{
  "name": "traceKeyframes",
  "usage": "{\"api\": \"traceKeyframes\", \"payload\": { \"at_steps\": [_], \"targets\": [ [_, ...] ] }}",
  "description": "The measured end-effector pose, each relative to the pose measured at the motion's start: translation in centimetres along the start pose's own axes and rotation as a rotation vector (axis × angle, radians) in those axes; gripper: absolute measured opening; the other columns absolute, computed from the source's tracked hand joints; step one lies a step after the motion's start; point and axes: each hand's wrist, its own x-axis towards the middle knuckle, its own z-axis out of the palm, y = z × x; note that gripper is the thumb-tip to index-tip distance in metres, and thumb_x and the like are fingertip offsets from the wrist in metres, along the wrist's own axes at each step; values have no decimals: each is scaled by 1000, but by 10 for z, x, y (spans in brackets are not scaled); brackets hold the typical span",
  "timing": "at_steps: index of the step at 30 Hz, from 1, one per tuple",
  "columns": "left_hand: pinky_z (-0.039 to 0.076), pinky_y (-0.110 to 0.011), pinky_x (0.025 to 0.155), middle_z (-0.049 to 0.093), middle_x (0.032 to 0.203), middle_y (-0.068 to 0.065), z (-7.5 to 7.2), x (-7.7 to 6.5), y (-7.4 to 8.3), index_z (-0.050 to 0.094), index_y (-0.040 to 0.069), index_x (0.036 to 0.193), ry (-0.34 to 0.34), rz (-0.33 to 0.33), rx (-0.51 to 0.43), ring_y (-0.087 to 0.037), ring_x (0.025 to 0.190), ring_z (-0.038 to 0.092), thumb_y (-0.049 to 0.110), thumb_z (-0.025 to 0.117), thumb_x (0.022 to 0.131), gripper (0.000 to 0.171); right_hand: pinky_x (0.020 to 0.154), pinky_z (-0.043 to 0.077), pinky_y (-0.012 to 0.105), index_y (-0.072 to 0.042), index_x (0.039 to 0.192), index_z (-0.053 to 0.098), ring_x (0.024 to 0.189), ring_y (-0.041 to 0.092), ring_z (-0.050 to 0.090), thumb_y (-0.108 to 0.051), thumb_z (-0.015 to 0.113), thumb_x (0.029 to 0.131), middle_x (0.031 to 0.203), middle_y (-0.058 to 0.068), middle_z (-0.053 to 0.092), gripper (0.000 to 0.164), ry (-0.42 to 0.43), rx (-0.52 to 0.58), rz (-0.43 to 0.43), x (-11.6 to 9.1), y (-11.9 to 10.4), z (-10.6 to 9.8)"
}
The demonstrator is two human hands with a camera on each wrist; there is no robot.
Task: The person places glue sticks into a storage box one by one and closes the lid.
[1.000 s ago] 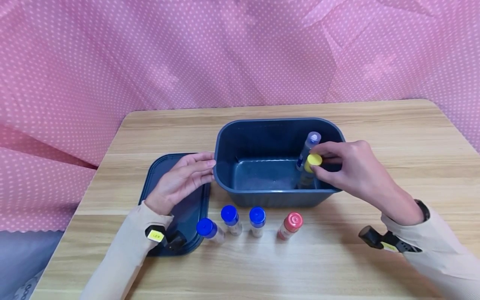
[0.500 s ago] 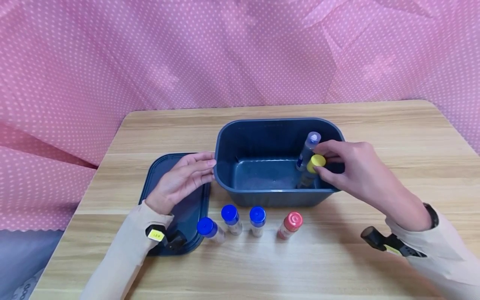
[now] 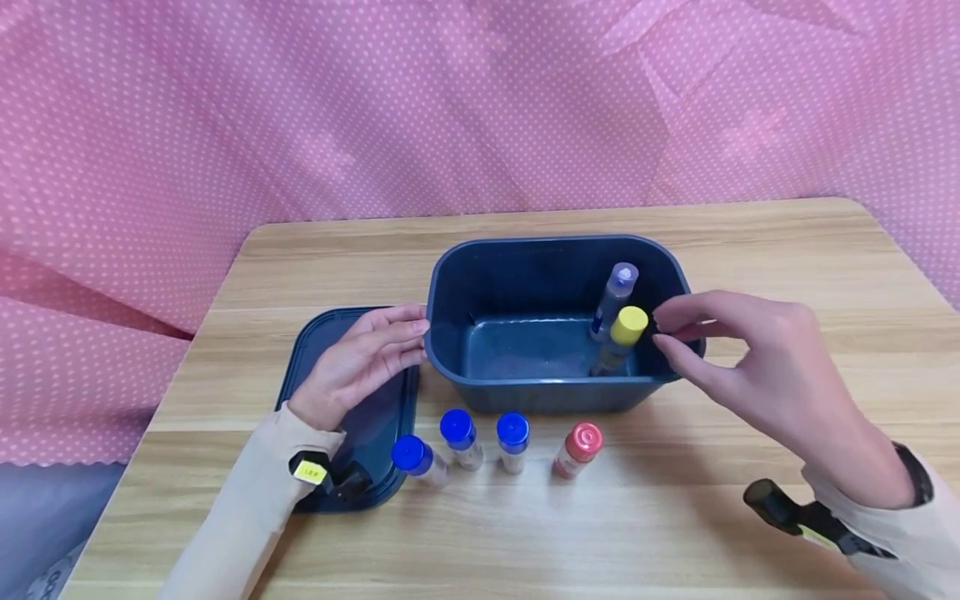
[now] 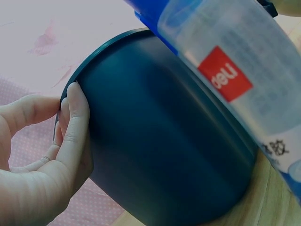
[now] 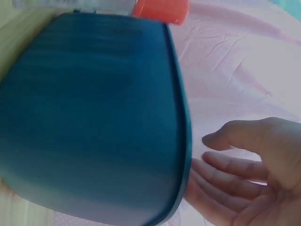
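A dark blue plastic bin stands on the table. Inside its right end are a yellow-capped glue bottle and a clear tube with a pale violet top. My right hand is just right of the yellow cap, thumb and fingers apart at the bin's right rim, holding nothing. My left hand touches the bin's left side; in the left wrist view its fingers lie against the outer wall by the rim. A blue-capped glue bottle covers part of that wall there.
Before the bin stand several glue bottles: blue-capped ones and a red-capped one. The bin's dark blue lid lies flat under the left forearm. A pink dotted cloth hangs behind the wooden table.
My right hand has let go of the yellow-capped glue bottle and drawn back to the right, its fingers spreading. The bottle stays in the bin. The left hand keeps its place.
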Motion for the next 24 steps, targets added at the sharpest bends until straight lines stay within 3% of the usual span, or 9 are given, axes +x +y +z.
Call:
{"api": "traceKeyframes", "payload": {
  "at_steps": [5, 12, 17, 24],
  "targets": [
    [55, -30, 86, 67, 104, -12, 0, 0, 0, 61, -2, 115, -15, 5, -5, -20, 91, 68, -3, 54, 96, 21, 80, 48, 9, -9, 92, 73, 79, -4, 63, 6, 80, 67, 86, -4, 71, 30, -1, 90, -5, -11, -10, -3],
    [54, -31, 88, 67, 105, -12, 1, -1, 1, 59, -2, 117, 16, -5, 5, -20, 93, 68, -2, 55, 95, 22, 83, 49, 12, -4, 93, 74, 86, 3, 67, -12, 76, 83, 86, 4, 72, 14, 89, 241, -101, -22, -16, 3],
    [54, -32, 89, 67, 105, -13, 1, -1, 1, 60, -1, 116, 17, -4, 13, -20, 93, 68, -2, 55, 96, 21, 86, 49, 14, 2, 96, 72, 88, 8, 67, -13, 74, 85, 89, 9, 72, 18, 81, 367, -164, -29, -19, 12],
    [54, -31, 87, 68, 103, -12, 2, -1, 1, 62, -1, 113, 12, 2, 18, -20, 92, 68, -2, 55, 96, 19, 90, 49, 16, 5, 101, 70, 94, 10, 67, -17, 77, 84, 96, 10, 72, 28, 51, 434, -143, -38, -21, 20]
  ]
}}
